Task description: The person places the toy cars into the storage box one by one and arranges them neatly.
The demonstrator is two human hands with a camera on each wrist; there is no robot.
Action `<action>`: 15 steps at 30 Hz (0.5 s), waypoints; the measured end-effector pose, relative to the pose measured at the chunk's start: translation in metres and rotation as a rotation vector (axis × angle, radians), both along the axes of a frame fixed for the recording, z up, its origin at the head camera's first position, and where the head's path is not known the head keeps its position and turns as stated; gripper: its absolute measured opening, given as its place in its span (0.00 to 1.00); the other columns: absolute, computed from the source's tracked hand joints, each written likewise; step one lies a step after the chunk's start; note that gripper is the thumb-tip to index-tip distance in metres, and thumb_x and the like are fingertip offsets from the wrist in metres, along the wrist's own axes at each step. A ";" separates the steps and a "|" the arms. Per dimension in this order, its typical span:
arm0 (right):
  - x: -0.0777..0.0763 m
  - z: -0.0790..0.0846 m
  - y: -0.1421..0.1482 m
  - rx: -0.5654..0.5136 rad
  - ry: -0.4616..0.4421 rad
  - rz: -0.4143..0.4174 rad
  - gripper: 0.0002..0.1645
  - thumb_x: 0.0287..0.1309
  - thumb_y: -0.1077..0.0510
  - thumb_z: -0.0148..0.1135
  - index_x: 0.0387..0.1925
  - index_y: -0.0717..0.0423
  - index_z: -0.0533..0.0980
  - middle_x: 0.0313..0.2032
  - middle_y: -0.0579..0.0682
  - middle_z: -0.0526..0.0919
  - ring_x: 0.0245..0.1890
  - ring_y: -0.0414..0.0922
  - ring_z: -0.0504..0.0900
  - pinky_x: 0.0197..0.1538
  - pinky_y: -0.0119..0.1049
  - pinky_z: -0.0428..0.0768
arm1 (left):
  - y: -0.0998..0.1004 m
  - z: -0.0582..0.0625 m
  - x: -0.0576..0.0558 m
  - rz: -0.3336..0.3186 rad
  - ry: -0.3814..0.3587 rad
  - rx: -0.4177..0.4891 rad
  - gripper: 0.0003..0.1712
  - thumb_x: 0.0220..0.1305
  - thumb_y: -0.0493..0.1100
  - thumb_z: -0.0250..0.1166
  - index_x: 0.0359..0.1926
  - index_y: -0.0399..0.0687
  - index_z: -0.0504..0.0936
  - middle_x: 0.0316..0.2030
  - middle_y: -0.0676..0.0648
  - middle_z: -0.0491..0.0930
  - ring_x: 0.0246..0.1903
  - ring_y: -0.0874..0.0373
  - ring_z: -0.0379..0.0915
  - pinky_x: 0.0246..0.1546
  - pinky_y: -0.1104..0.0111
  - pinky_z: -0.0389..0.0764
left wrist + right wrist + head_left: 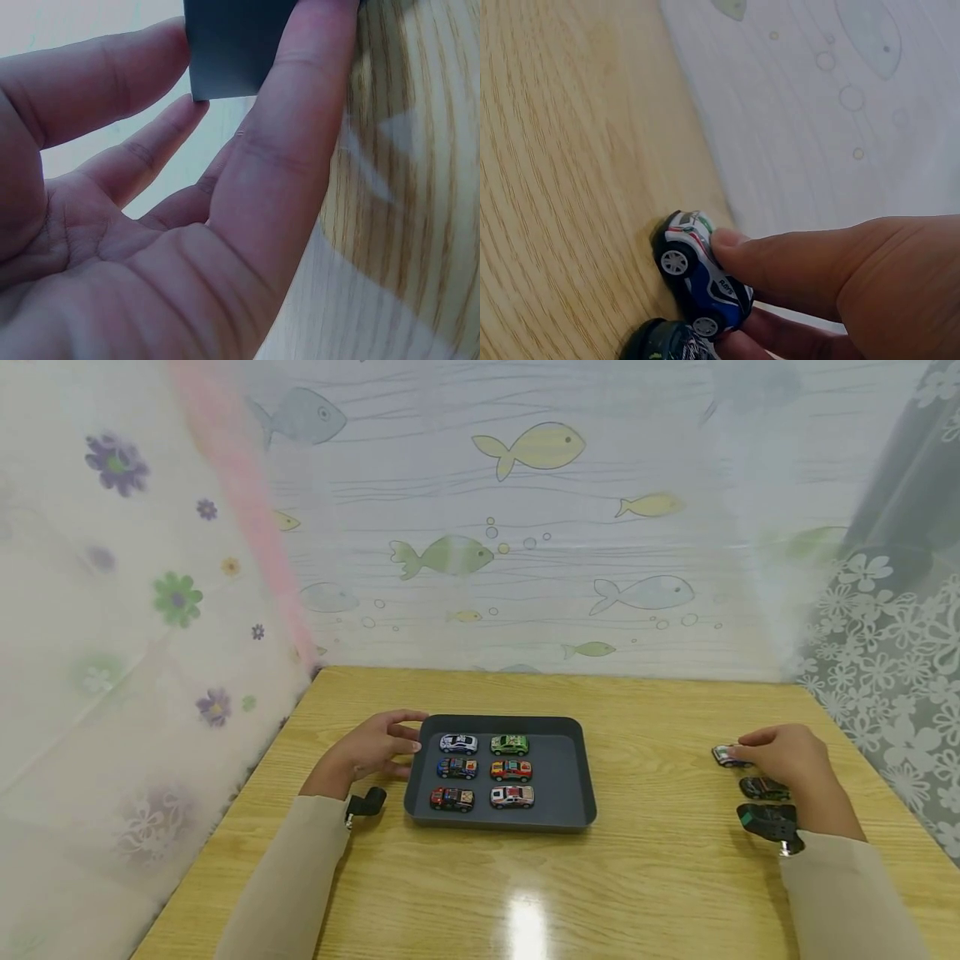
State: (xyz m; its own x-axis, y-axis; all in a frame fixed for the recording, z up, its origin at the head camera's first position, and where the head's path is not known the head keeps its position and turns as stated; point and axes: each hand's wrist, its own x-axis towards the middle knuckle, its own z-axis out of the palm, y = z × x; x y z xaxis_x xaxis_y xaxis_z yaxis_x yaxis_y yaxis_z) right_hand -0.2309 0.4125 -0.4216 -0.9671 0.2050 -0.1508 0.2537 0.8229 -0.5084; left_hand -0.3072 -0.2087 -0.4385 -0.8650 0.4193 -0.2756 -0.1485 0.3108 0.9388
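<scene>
My right hand [783,758] pinches a small white and blue toy car [705,277] between thumb and fingers, close over the table at the right. Just in front of it sits a dark toy car [763,788], partly seen in the right wrist view. My left hand [378,745] rests at the left side of a dark grey tray [562,793], its fingers fairly straight and spread, fingertips against the tray's wall. Inside the tray are two columns of toy cars, among them a green one [510,744], a blue one [457,767] and a white and red one [512,797].
The wooden table [652,868] extends around the tray and between both hands. A fish-print curtain [540,527] hangs at the back, with a flowered sheet [135,635] on the left and a lace curtain [885,643] at right. A small black camera sits on each wrist.
</scene>
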 end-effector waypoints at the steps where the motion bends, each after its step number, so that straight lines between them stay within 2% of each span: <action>1: -0.001 0.000 -0.001 0.006 0.002 0.008 0.40 0.66 0.37 0.67 0.61 0.68 0.79 0.61 0.76 0.75 0.47 0.67 0.80 0.41 0.55 0.81 | 0.000 0.000 0.000 0.000 -0.002 0.002 0.35 0.75 0.32 0.61 0.78 0.51 0.63 0.68 0.31 0.69 0.53 0.43 0.83 0.44 0.52 0.89; 5: -0.003 -0.001 -0.004 0.017 0.006 0.020 0.39 0.66 0.36 0.66 0.60 0.67 0.80 0.62 0.76 0.74 0.53 0.73 0.74 0.45 0.59 0.79 | 0.000 0.001 0.000 0.005 -0.009 0.009 0.35 0.75 0.32 0.61 0.78 0.51 0.63 0.68 0.31 0.69 0.53 0.43 0.82 0.45 0.52 0.89; 10: -0.004 -0.001 -0.009 0.009 0.011 0.028 0.38 0.66 0.37 0.66 0.59 0.66 0.80 0.60 0.75 0.77 0.48 0.67 0.79 0.41 0.53 0.81 | 0.000 0.000 0.000 0.010 -0.015 0.012 0.35 0.75 0.32 0.61 0.78 0.52 0.63 0.68 0.31 0.69 0.54 0.43 0.82 0.45 0.52 0.89; 15: -0.005 0.002 -0.015 -0.011 0.015 0.033 0.39 0.67 0.35 0.65 0.60 0.66 0.80 0.60 0.74 0.77 0.50 0.68 0.78 0.43 0.55 0.81 | -0.001 -0.002 -0.002 0.013 -0.019 0.011 0.35 0.75 0.33 0.61 0.78 0.53 0.63 0.69 0.32 0.69 0.55 0.42 0.82 0.46 0.51 0.89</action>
State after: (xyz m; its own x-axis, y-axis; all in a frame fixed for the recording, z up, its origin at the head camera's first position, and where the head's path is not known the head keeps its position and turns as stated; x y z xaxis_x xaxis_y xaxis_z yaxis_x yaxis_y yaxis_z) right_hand -0.2357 0.3979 -0.4197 -0.9754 0.1716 -0.1382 0.2189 0.8248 -0.5212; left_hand -0.3088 -0.2096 -0.4403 -0.8651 0.4114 -0.2870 -0.1699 0.2980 0.9393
